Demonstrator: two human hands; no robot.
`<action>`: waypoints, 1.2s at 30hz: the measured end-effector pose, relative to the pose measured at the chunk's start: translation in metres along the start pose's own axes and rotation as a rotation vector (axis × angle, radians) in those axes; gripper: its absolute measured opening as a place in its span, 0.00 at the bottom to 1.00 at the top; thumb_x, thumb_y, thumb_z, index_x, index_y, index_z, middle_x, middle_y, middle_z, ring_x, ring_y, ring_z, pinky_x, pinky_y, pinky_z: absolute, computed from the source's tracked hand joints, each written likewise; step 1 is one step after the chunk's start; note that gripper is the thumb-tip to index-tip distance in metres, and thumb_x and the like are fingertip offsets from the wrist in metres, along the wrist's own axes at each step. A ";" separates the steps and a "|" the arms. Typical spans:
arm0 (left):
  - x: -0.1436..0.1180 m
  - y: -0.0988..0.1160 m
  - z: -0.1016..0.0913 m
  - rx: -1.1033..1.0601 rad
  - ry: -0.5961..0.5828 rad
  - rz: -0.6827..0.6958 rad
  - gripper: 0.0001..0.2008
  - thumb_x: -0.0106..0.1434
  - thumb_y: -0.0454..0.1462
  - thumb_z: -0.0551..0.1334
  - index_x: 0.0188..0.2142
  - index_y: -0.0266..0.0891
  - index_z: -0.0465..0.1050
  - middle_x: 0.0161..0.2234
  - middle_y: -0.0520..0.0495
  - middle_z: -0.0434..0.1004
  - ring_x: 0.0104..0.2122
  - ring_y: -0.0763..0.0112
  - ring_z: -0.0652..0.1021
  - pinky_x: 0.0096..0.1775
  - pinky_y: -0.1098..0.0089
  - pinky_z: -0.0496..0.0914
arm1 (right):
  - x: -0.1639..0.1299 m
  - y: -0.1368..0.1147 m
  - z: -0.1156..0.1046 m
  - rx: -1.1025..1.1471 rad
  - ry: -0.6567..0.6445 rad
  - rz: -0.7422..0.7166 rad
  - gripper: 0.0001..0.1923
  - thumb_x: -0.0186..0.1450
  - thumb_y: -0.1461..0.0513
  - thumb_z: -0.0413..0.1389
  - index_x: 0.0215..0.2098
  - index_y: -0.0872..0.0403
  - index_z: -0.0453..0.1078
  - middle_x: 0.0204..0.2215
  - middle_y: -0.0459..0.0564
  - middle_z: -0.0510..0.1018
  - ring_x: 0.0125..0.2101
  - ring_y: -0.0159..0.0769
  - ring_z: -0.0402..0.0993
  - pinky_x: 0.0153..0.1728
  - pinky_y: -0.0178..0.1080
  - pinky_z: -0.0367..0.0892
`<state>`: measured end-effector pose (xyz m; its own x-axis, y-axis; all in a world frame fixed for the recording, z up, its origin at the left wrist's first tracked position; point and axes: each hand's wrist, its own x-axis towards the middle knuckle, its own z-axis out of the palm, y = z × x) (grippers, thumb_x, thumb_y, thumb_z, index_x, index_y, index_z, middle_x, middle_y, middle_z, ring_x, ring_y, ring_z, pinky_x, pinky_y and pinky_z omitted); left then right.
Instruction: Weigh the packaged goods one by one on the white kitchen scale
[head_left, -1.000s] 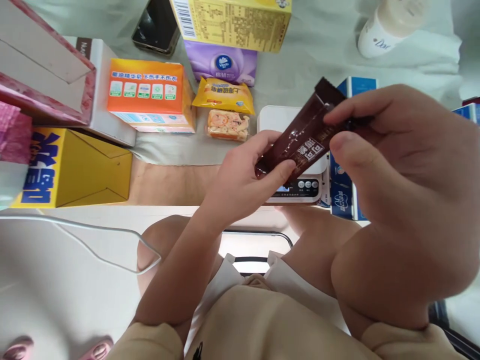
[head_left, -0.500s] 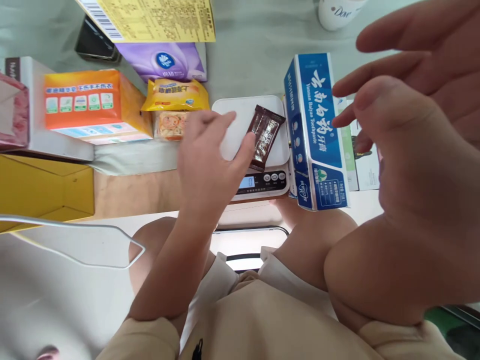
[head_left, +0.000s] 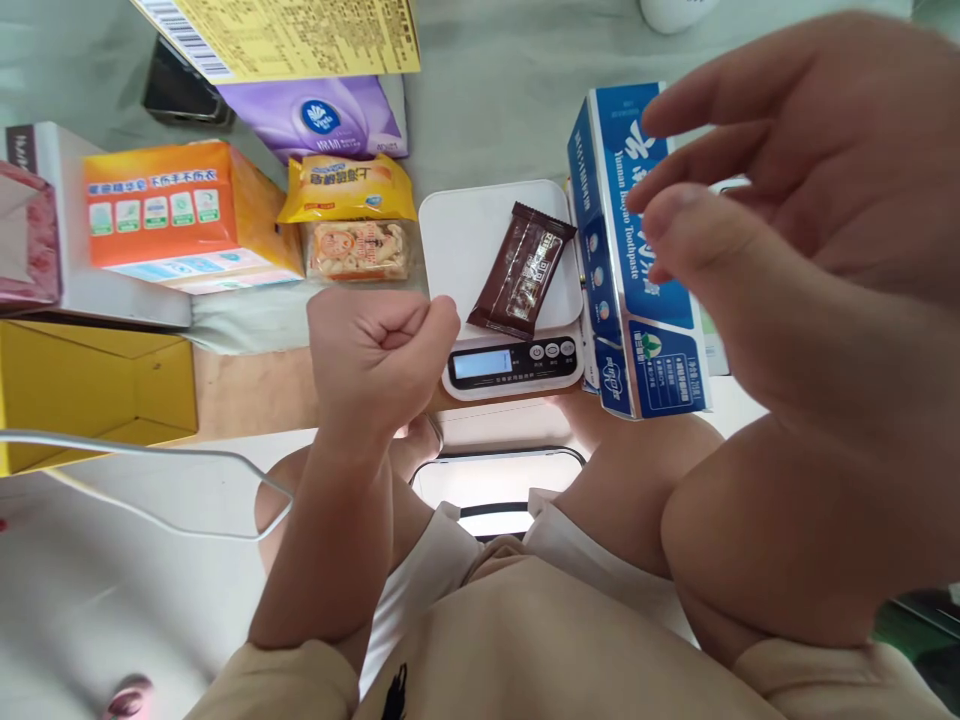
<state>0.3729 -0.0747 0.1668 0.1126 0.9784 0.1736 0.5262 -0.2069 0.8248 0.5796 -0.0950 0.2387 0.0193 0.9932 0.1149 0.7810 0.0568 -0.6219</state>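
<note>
A brown wrapped snack bar (head_left: 523,270) lies slanted on the white platform of a kitchen scale (head_left: 457,240), whose small display is lit. Just left of the scale, my left hand (head_left: 379,350) is curled into a fist with nothing visible in it. Behind that hand sit a clear-wrapped snack (head_left: 358,250) and a yellow packet (head_left: 349,188). My right hand (head_left: 795,210) hovers at the right with fingers apart and holds nothing. It covers part of a blue toothpaste box (head_left: 615,250) standing beside the scale.
On the left are an orange pack (head_left: 161,205), a yellow box (head_left: 90,385) and a white cable (head_left: 150,448). Farther back stand a purple tissue pack (head_left: 322,115), a yellow printed box (head_left: 300,35) and a black object (head_left: 184,85). A white container (head_left: 675,12) is at the top.
My left hand has drawn back left from the snack bar and closed into a fist. My right hand has shifted left, over the toothpaste box. The bar remains on the scale.
</note>
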 end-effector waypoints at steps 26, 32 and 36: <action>0.007 -0.012 -0.006 -0.269 0.030 0.101 0.25 0.58 0.25 0.61 0.19 0.35 0.40 0.18 0.55 0.36 0.20 0.82 0.44 0.20 0.69 0.37 | -0.018 -0.025 0.089 -0.486 -0.332 -0.161 0.20 0.69 0.71 0.46 0.55 0.60 0.72 0.69 0.69 0.64 0.68 0.62 0.64 0.56 0.56 0.74; 0.009 -0.011 -0.005 -0.271 0.080 0.130 0.26 0.56 0.26 0.62 0.18 0.34 0.41 0.18 0.56 0.37 0.19 0.86 0.45 0.20 0.73 0.36 | -0.015 -0.022 0.097 -0.425 -0.267 -0.210 0.21 0.68 0.73 0.46 0.53 0.56 0.73 0.58 0.63 0.74 0.54 0.47 0.75 0.46 0.43 0.75; 0.013 -0.018 -0.012 -0.267 0.220 0.161 0.26 0.57 0.27 0.63 0.16 0.35 0.44 0.16 0.57 0.40 0.18 0.86 0.47 0.20 0.73 0.41 | -0.018 -0.028 0.080 -0.309 -0.115 -0.258 0.19 0.70 0.72 0.46 0.48 0.53 0.76 0.49 0.51 0.81 0.45 0.37 0.77 0.45 0.40 0.74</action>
<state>0.3548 -0.0585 0.1601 -0.0226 0.9163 0.3998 0.2753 -0.3787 0.8836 0.5076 -0.1064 0.1923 -0.2573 0.9563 0.1386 0.9019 0.2892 -0.3208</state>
